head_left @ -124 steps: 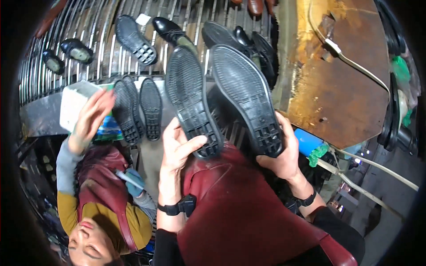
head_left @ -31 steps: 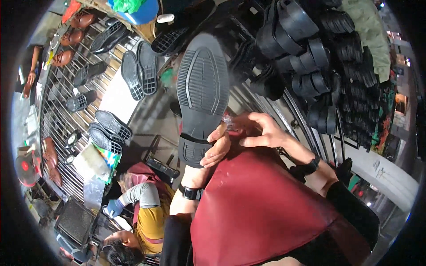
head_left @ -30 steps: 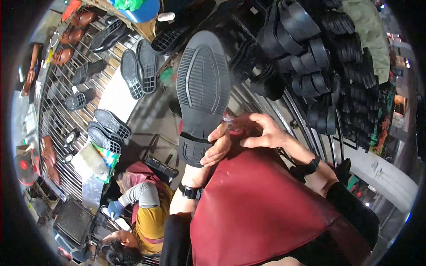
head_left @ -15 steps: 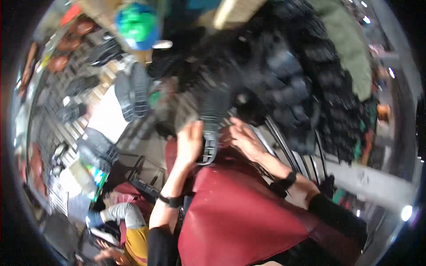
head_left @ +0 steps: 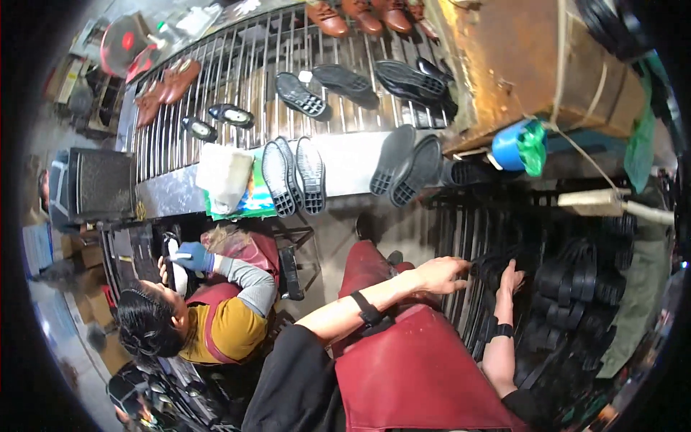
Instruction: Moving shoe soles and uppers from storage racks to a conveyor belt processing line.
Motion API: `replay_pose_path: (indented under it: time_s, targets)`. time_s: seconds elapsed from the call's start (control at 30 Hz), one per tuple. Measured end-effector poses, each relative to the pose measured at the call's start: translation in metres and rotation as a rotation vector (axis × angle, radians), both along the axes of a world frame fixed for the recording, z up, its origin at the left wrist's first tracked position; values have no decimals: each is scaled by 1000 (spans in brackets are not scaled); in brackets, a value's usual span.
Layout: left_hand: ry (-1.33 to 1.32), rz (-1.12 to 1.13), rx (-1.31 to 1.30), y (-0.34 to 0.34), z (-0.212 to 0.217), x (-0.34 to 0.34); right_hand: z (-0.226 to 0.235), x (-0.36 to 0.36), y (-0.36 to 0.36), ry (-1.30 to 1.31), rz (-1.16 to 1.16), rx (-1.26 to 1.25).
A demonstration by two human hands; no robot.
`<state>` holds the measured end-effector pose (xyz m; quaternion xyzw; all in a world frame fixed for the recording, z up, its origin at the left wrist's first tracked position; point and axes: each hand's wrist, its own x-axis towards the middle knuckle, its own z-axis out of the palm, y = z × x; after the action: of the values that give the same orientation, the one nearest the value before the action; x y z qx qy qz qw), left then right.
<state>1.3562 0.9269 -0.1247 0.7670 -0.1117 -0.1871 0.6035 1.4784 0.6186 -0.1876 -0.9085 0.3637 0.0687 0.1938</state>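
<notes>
My left hand (head_left: 442, 276) reaches right across my red apron (head_left: 410, 360), its fingers stretched out and slightly curved. Its fingertips come up to a dark, curved piece, apparently a black shoe sole (head_left: 489, 268). On that piece's other side, my right hand (head_left: 509, 279) closes on its edge; part of the fingers is lost against the black. Below and right of the hands lie heaps of black soles (head_left: 568, 288). Two more black soles (head_left: 416, 171) lean on the bench edge ahead, with several lighter-edged soles (head_left: 311, 175) farther left.
A slatted metal rack (head_left: 252, 79) holds brown shoes (head_left: 327, 18) and black soles. A rusty box (head_left: 518, 57) stands at the upper right, with a blue cup (head_left: 512, 145) by it. To my left a co-worker in a yellow top (head_left: 230, 324) handles a shoe.
My view has swung right. Both hands have moved from in front of my lap to the black heap at right. The sole earlier held upright in my left hand is no longer there.
</notes>
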Motion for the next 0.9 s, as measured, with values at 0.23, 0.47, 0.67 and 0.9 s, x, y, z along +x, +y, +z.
replay_pose_path:
  time_s: [0.23, 0.47, 0.67, 0.9]
  targets:
    - [184, 335, -94, 92, -29, -34, 28, -7, 25, 193, 39, -20]
    - [263, 598, 2, 107, -33, -83, 67, -52, 134, -8, 1040, 427]
    - [148, 1017, 203, 46, -61, -187, -14, -36, 255, 348, 1522, 775]
    - [372, 1961, -20, -116, -36, -390, -51, -148, 266, 1114, 1807, 552]
